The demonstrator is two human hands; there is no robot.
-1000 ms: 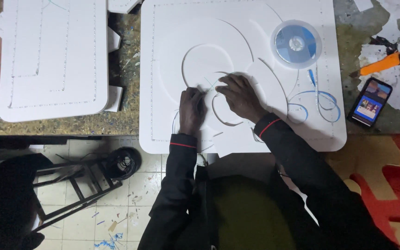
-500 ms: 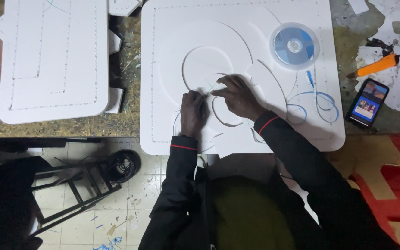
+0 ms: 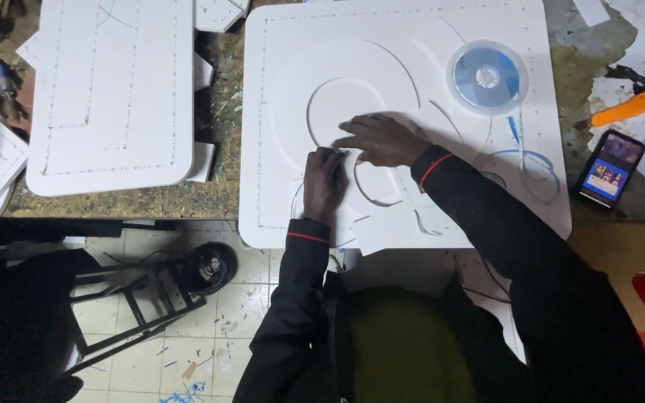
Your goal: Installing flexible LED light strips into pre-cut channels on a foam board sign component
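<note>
White foam board [image 3: 404,67], rounded at the corners, grooved with curved channels, lying flat on the scuffed workbench [image 3: 113,203]. Left hand [image 3: 324,183] fingers curled, pinching a thin wire [image 3: 298,200] at a groove near the lower middle. Right hand [image 3: 382,140] fingertips pressed down just beside it, closed on nothing. Blue wire loops [image 3: 529,166] loose by the right edge, below a clear round spool [image 3: 487,76]. Most grooves empty; seemingly early going. Second white board [image 3: 110,89] lying apart at left.
</note>
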